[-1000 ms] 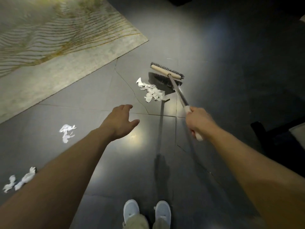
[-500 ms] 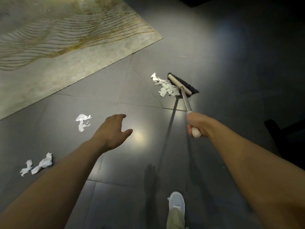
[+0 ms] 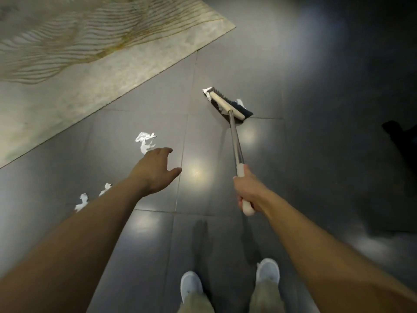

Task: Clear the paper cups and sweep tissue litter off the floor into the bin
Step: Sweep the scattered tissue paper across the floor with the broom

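My right hand (image 3: 249, 192) grips the white end of a broom handle (image 3: 237, 144). The broom head (image 3: 226, 105), wooden with dark bristles, rests on the dark tiled floor ahead, with white tissue scraps (image 3: 208, 91) showing at its far end and behind it. My left hand (image 3: 155, 170) hovers over the floor with fingers spread and holds nothing. A crumpled tissue (image 3: 145, 141) lies just beyond its fingertips. Two more tissue bits (image 3: 82, 201) lie left of my left forearm. No cups or bin are in view.
A beige patterned rug (image 3: 90, 59) covers the upper left, its edge running diagonally. A dark object (image 3: 399, 134) stands at the right edge. My two white shoes (image 3: 228, 281) are at the bottom on the glossy tiles.
I stepped forward. The broom swung over the tissue pile, which now sits under and behind the head. The loose tissues on the left appear closer to my left hand.
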The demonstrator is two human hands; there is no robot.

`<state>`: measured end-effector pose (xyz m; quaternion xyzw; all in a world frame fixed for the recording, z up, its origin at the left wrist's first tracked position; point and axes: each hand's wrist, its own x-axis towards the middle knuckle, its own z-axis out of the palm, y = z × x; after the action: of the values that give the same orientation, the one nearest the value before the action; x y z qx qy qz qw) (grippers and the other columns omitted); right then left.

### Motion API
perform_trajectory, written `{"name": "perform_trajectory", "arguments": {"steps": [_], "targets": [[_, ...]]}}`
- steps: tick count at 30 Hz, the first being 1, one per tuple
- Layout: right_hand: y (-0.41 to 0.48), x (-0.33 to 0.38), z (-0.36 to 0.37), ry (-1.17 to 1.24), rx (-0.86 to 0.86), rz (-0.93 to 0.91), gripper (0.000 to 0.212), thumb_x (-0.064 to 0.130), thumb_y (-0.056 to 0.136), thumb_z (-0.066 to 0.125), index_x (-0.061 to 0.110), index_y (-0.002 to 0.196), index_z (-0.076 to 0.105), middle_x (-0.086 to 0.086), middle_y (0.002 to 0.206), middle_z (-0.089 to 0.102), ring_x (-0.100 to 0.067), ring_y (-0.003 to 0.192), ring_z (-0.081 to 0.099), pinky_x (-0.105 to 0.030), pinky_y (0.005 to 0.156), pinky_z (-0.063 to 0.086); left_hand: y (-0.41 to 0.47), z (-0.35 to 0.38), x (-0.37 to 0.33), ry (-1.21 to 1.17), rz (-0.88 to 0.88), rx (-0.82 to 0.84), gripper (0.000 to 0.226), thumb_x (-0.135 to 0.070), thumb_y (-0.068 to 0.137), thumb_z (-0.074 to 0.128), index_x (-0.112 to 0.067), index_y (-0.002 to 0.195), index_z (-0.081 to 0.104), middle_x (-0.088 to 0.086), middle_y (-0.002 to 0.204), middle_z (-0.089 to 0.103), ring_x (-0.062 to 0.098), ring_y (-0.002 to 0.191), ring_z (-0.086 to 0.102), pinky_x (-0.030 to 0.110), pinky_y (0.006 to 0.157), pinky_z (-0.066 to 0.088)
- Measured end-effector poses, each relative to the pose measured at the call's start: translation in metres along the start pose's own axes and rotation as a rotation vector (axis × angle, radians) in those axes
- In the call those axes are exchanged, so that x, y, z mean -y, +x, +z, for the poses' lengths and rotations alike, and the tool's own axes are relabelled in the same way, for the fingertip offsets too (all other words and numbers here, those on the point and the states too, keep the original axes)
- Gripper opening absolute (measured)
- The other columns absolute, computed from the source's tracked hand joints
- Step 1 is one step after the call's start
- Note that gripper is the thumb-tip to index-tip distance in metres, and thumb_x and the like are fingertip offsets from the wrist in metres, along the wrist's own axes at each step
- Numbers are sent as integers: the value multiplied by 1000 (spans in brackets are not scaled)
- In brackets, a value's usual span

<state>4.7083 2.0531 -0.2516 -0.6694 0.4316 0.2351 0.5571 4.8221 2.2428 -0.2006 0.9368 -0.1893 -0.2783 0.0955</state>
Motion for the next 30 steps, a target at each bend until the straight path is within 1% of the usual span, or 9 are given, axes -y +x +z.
{"name": "perform_trajectory", "arguments": {"steps": [2, 3, 6, 9, 15, 18, 21, 25, 30], "targets": [[-17, -23, 19, 30, -25, -15, 64, 13, 98, 41, 32, 152, 12, -13, 119, 46, -14, 64, 45, -24, 40, 42, -19, 10, 8, -6, -2, 16, 65, -37, 93, 54, -11, 146, 29, 9, 151, 32, 24, 138, 28, 35, 110, 26], [-26, -33, 25, 38, -38, -33, 64, 13, 97, 44, 33, 152, 15, -12, 119, 48, -13, 63, 44, -24, 43, 42, -27, 14, 12, -13, -3, 24, 65, -37, 92, 54, -11, 146, 28, 8, 151, 32, 24, 139, 28, 35, 111, 26], [-53, -57, 27, 89, -94, -65, 64, 10, 95, 49, 36, 149, 25, -10, 93, 52, -17, 52, 44, -23, 36, 41, -49, 22, 18, -43, -11, 19, 65, -38, 92, 54, -11, 146, 28, 8, 151, 31, 23, 139, 27, 34, 111, 24], [-74, -68, 9, 131, -153, -90, 63, 9, 95, 52, 36, 147, 29, -7, 71, 50, -17, 47, 41, -22, 35, 38, -67, 24, 20, -62, -36, -1, 64, -37, 93, 54, -11, 146, 28, 8, 151, 32, 24, 138, 28, 33, 110, 25], [-79, -29, -31, 117, -185, -131, 62, 4, 95, 51, 30, 148, 30, -8, 60, 43, -15, 46, 37, -17, 32, 34, -82, 19, 25, -87, -58, -16, 64, -38, 94, 52, -12, 146, 27, 8, 151, 31, 24, 139, 27, 34, 111, 24], [-55, 6, -37, 61, -210, -117, 55, 0, 94, 49, 19, 144, 38, -9, 59, 40, -14, 42, 35, -15, 30, 31, -74, 15, 38, -97, -73, -22, 63, -38, 94, 52, -12, 146, 27, 8, 151, 31, 24, 139, 27, 34, 111, 24], [-23, 41, -39, 12, -216, -100, 59, 0, 94, 49, 22, 147, 34, -8, 59, 40, -12, 35, 34, -14, 30, 32, -58, 9, 57, -115, -85, 0, 64, -37, 94, 52, -12, 146, 27, 8, 151, 31, 24, 138, 28, 36, 111, 26], [24, 77, -29, -106, -205, -106, 42, 0, 95, 46, 14, 135, 46, -12, 66, 42, -17, 40, 39, -14, 29, 32, -26, -3, 85, -72, -82, 31, 64, -39, 94, 51, -13, 147, 25, 7, 152, 29, 23, 138, 28, 34, 112, 25], [61, 79, 21, -392, -131, -12, 52, -2, 94, 44, 13, 141, 29, -17, 79, 46, -22, 55, 48, -26, 38, 40, 2, -12, 120, -73, -103, 37, 64, -41, 94, 51, -15, 147, 26, 6, 152, 30, 24, 138, 31, 37, 112, 27]]}}
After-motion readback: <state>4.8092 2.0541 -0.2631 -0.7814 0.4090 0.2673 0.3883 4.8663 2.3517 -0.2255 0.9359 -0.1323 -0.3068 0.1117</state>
